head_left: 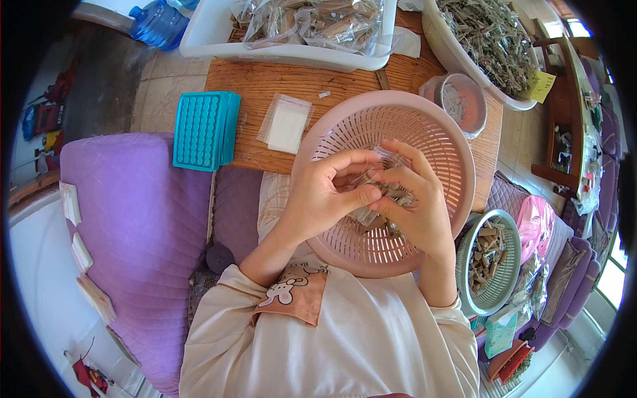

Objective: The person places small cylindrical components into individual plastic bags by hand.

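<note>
Both hands meet over a pink slotted plastic basket (338, 126) in front of me. My left hand (325, 192) is closed, its thumb and fingers pinching a small clear plastic bag (385, 159). From the other side my right hand (421, 199) grips the same bag, fingers bent round its upper part. What the bag holds is mostly covered by my fingers. Grey-brown dried pieces (400, 194) show between and below the hands, lying in the basket; whether some are inside the bag I cannot tell.
On the wooden table (265, 79) lie a stack of flat clear bags (288, 123) and teal trays (202, 131). Behind stand a white bin (285, 56) of filled bags, a tub (438, 23) of dried strips, and a small pink-lined container (472, 109). A green basket (507, 292) sits right.
</note>
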A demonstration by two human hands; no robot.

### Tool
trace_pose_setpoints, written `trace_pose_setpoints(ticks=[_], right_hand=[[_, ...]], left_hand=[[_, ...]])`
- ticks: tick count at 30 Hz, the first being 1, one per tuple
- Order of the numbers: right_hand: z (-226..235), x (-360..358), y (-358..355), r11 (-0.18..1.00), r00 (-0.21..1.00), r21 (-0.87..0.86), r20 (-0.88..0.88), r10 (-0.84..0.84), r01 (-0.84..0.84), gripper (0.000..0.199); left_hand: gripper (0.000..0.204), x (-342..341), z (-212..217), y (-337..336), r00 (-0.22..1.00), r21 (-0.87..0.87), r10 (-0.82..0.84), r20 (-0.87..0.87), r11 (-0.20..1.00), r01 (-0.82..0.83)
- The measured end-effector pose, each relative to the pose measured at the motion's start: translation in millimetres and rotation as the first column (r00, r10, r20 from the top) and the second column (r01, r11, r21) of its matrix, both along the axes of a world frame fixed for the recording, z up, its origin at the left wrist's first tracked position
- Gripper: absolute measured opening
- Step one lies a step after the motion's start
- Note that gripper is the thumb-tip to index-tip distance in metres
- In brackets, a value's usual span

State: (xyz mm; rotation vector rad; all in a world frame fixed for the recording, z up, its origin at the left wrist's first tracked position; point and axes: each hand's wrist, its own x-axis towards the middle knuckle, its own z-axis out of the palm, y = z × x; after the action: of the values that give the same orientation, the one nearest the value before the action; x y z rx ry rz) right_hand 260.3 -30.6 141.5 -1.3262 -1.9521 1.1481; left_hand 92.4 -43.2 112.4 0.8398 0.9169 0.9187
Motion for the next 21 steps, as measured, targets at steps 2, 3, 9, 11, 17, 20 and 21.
trace_pose_setpoints(ticks=[2,3,9,11,17,20,21], right_hand=[[-2,-1,0,1.0,0.996,-0.001,-0.091,-0.027,0.027,0.038],[-3,-3,0,0.999,0.982,-0.004,-0.179,-0.054,0.054,0.041],[-14,-1,-8,0.99,0.933,-0.117,-0.341,-0.113,0.077,0.041],[-11,-5,-12,0.98,0.926,-0.168,-0.343,-0.16,0.108,0.042],[-10,-2,-13,0.998,0.969,-0.038,-0.242,-0.049,0.041,0.039],[-8,-5,-15,0.999,0.968,0.019,-0.249,-0.042,0.048,0.033],[-7,-6,-15,0.996,0.967,0.063,-0.249,-0.044,0.062,0.029]], left_hand=[[0.042,2,-4,-3,0.995,0.045,0.068,0.078,0.996,-0.072],[0.042,2,-4,-2,0.995,0.045,0.069,0.077,0.996,-0.072],[0.039,5,0,-2,0.988,0.389,0.152,0.015,0.91,-0.146],[0.039,4,-2,-3,0.939,0.605,0.241,-0.245,0.795,-0.046],[0.039,2,3,-3,0.882,0.717,0.312,-0.353,0.696,0.041],[0.034,2,2,1,0.789,0.85,0.514,-0.337,0.527,0.02],[0.034,0,4,2,0.789,0.85,0.513,-0.338,0.527,0.021]])
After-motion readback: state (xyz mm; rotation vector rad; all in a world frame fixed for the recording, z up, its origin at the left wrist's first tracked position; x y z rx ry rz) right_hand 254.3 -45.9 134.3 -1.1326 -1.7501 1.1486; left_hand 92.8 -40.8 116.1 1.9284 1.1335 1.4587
